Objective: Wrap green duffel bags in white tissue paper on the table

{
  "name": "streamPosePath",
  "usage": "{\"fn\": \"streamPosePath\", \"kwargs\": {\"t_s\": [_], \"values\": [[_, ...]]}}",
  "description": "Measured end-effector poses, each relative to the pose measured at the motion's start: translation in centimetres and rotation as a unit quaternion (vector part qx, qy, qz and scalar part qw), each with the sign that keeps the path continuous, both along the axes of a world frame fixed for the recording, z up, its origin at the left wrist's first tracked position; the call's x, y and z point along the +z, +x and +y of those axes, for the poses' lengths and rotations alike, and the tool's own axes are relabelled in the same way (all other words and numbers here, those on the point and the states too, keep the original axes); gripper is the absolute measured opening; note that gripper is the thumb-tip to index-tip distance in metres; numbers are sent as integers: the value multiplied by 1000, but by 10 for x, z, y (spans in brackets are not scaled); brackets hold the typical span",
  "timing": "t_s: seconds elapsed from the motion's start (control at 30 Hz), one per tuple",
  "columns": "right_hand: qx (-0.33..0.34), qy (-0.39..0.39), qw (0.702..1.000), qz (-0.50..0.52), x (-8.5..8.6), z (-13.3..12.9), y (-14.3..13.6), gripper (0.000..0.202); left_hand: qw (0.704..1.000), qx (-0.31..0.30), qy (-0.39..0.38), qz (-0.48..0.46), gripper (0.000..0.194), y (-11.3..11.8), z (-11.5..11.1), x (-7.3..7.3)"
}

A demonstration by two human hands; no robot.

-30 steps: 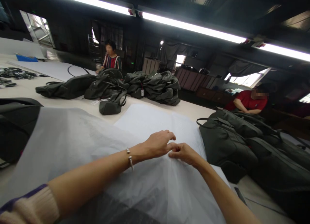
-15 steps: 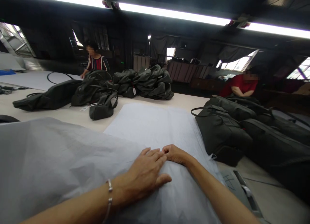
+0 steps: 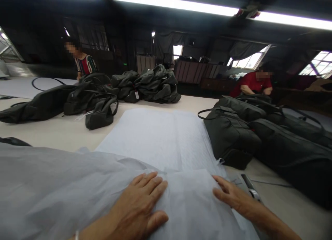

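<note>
A thin, pale translucent sheet [image 3: 64,184] spreads over the near part of the table, its near right part folded over a stack of white sheets [image 3: 155,136]. My left hand [image 3: 140,202] lies flat on it, fingers stretched out and thumb apart. My right hand [image 3: 230,195] is at the sheet's right edge, thumb and fingers parted with nothing gripped between them. The sheet looks creased to the left of my left hand.
Dark green bags [image 3: 230,132] crowd the table on the right, and more bags [image 3: 155,84] are heaped at the far left and middle. A grey tool-like object [image 3: 250,188] lies beside my right hand. Two people [image 3: 86,64] work across the table.
My right hand has moved right, away from my left hand, and its closed fingers have parted. My left hand has shifted left and nearer. The camera view has turned slightly.
</note>
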State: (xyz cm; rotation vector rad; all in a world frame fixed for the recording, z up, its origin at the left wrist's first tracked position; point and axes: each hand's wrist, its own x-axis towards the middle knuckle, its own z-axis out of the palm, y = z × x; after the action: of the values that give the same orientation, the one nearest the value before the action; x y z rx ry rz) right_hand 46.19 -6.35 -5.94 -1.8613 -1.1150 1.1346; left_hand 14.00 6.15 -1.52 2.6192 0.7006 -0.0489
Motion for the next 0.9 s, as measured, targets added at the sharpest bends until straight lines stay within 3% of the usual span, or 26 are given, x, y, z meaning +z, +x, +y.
{"fn": "streamPosePath", "kwargs": {"t_s": [0.1,0.17,0.23,0.3,0.4,0.5,0.63,0.77,0.9], "values": [[-82,-30,991,97,-24,-24,-9,71,999,-1,32,-12,59,0,6,-6],[-164,-14,984,67,-34,-35,4,71,997,-13,68,-32,57,-4,12,-18],[-242,5,969,-48,-38,-57,36,64,991,-19,116,-66,56,-10,20,-36],[-320,-2,930,-182,-41,-92,76,56,982,-11,160,-97,56,-18,28,-57],[-411,-37,885,-215,-51,-145,123,52,979,-6,182,-97,58,-28,38,-82],[-409,-63,906,-96,-75,-169,141,58,979,6,177,-99,56,-32,39,-90],[-359,-72,929,52,-101,-164,142,58,975,61,165,-134,47,-27,33,-86],[-365,-86,925,56,-109,-156,147,54,974,72,163,-137,46,-24,32,-79],[-393,-50,917,50,-113,-149,147,52,984,47,149,-87,50,-27,39,-75]]}}
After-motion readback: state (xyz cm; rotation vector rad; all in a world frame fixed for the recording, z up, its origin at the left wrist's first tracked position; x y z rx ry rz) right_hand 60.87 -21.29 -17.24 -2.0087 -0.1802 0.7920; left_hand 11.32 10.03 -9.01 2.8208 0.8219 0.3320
